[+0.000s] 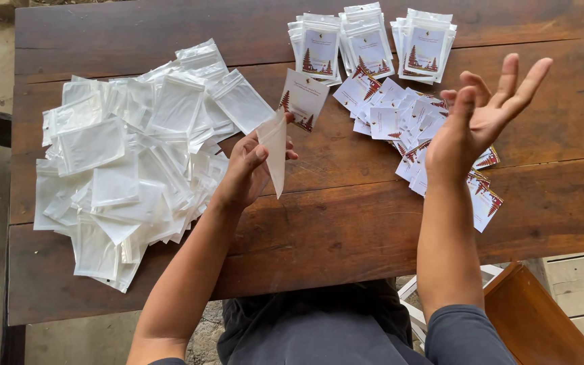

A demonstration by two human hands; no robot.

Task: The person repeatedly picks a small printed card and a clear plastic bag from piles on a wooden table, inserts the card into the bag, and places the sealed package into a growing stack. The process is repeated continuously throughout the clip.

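Observation:
My left hand (250, 167) holds a clear plastic zip pouch (275, 149) edge-on, together with a white card (303, 99) printed with red trees at its corners. My right hand (482, 118) is raised above the table, palm up, fingers spread, holding nothing. Under and behind it lies a loose heap of the same printed cards (400, 122). A large pile of empty clear pouches (130, 155) covers the table's left side, just left of my left hand.
Three stacks of filled pouches (371, 42) stand at the far edge of the dark wooden table (346, 223). A wooden seat corner (542, 318) shows at lower right, with pale flooring on both sides.

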